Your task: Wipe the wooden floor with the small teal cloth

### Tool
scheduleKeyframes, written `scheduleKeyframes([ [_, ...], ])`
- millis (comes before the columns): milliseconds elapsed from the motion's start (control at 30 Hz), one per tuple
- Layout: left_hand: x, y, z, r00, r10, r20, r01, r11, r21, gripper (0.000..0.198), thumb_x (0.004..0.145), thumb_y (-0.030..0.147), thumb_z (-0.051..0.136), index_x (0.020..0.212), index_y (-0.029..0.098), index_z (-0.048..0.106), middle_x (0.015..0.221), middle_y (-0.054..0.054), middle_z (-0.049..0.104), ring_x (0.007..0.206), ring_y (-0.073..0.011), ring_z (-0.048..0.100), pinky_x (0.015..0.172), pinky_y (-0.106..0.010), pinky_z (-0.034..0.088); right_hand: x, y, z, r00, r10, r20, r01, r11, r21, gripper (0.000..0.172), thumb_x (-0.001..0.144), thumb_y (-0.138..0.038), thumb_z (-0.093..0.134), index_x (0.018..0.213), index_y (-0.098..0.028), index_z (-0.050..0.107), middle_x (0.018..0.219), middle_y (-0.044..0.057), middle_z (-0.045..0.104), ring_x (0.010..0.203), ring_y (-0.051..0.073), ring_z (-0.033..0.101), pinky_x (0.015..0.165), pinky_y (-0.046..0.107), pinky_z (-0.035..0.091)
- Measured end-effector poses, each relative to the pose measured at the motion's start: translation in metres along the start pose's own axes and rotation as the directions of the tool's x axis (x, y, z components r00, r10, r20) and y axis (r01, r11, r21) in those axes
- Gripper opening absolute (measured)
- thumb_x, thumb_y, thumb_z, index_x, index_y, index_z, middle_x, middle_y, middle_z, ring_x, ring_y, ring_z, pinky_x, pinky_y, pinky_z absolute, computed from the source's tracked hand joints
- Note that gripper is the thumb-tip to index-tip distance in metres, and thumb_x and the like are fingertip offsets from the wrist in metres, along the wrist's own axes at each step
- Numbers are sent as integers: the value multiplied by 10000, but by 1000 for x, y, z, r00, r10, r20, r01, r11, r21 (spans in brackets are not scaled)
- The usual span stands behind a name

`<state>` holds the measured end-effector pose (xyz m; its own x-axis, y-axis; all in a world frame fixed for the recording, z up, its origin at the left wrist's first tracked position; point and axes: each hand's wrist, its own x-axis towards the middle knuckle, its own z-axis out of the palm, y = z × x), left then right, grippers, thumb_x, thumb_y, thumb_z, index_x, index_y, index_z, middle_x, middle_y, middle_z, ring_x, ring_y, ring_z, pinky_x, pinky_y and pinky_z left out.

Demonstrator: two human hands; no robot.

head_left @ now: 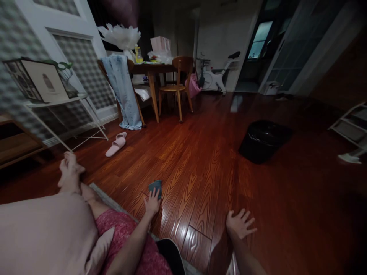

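Observation:
My left hand (pixel 151 202) reaches forward over the wooden floor (pixel 200 168), its fingertips touching a small dark teal object (pixel 155 187) that lies flat on the boards. Whether the fingers grip it I cannot tell. My right hand (pixel 240 224) rests flat on the floor with fingers spread and holds nothing. My bare leg and foot (pixel 70 172) stretch out at the left, beside a pink cushion (pixel 43 233) and red patterned cloth (pixel 129 236).
A black bin (pixel 263 141) stands on the floor at the right. Pink slippers (pixel 116 145) lie near a white wire shelf (pixel 65 103). Behind them are a wooden table (pixel 151 70), chairs (pixel 177 86) and an exercise bike (pixel 218 78). A grey rug edge (pixel 106 196) runs under my leg.

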<state>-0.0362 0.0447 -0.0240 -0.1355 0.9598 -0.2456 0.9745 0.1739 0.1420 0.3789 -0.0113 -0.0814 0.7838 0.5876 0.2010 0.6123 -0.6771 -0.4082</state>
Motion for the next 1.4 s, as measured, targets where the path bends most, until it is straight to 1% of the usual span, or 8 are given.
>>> scheduleKeyframes([
  [167, -6, -10, -1, 983, -179, -41, 179, 984, 11, 590, 1028, 323, 380, 1605, 290, 258, 1664, -117, 224, 1509, -368, 229, 1138, -700, 243, -1, -2, -2, 1000, 2, 8, -2, 1000, 15, 687, 950, -371, 300, 1583, -105, 274, 1600, 221, 348, 1521, 400, 166, 1126, 755, 199],
  [333, -29, 44, 10, 979, 195, 51, -199, 978, 65, 634, 997, 298, 458, 1604, 266, 278, 1674, -95, 192, 1524, -358, 178, 1199, -612, 213, -1, -3, -5, 1000, 2, 30, -3, 1000, 31, 698, 954, -384, 276, 1579, -74, 273, 1613, 228, 316, 1522, 414, 147, 1142, 750, 166],
  [567, -60, 102, 49, 605, 767, 212, -769, 632, -91, 688, 986, 414, 526, 1602, 359, 226, 1686, -33, 164, 1539, -322, 129, 1201, -647, 140, -2, -1, -5, 999, -17, 45, 18, 1000, 0, 726, 943, -393, 299, 1588, -65, 237, 1608, 246, 314, 1524, 418, 124, 1123, 764, 175],
  [667, -61, 104, 51, 532, 822, 203, -822, 559, -111, 647, 999, 424, 508, 1589, 391, 244, 1678, -17, 207, 1539, -296, 147, 1202, -656, 97, -2, -1, -6, 997, -48, 60, 51, 998, -42, 733, 947, -401, 275, 1580, -35, 238, 1611, 259, 298, 1530, 393, 126, 1150, 723, 165],
  [833, -38, 82, 23, 701, 694, 164, -696, 716, -49, 650, 981, 337, 514, 1583, 388, 274, 1674, -17, 215, 1534, -277, 176, 1212, -637, 66, 6, -2, -3, 856, -452, 252, 477, 878, -48, 661, 945, -354, 232, 1557, -141, 358, 1644, 121, 304, 1542, 229, 172, 1235, 535, 132],
  [1033, -13, 22, -4, 994, 110, 12, -111, 994, 21, 614, 1014, 282, 384, 1609, 304, 233, 1679, -76, 167, 1534, -323, 151, 1172, -670, 202, 12, -1, 4, 826, -479, 299, 526, 844, -100, 663, 953, -379, 226, 1579, -181, 315, 1668, 76, 251, 1544, 204, 159, 1242, 511, 108],
  [1233, -18, 13, -1, 995, -74, -71, 75, 997, 11, 604, 1028, 280, 354, 1616, 260, 218, 1678, -114, 172, 1528, -369, 147, 1152, -688, 233, 9, -3, 1, 827, -462, 320, 515, 851, -100, 647, 961, -360, 245, 1587, -201, 293, 1664, 77, 267, 1541, 210, 164, 1239, 511, 104],
  [1400, -41, 69, 13, 902, 423, 93, -426, 904, 25, 664, 987, 224, 455, 1612, 279, 235, 1691, -65, 132, 1544, -320, 91, 1215, -596, 165, 8, -5, -2, 836, -458, 300, 505, 858, -97, 643, 959, -339, 229, 1579, -191, 315, 1660, 78, 277, 1532, 200, 195, 1238, 496, 117],
])
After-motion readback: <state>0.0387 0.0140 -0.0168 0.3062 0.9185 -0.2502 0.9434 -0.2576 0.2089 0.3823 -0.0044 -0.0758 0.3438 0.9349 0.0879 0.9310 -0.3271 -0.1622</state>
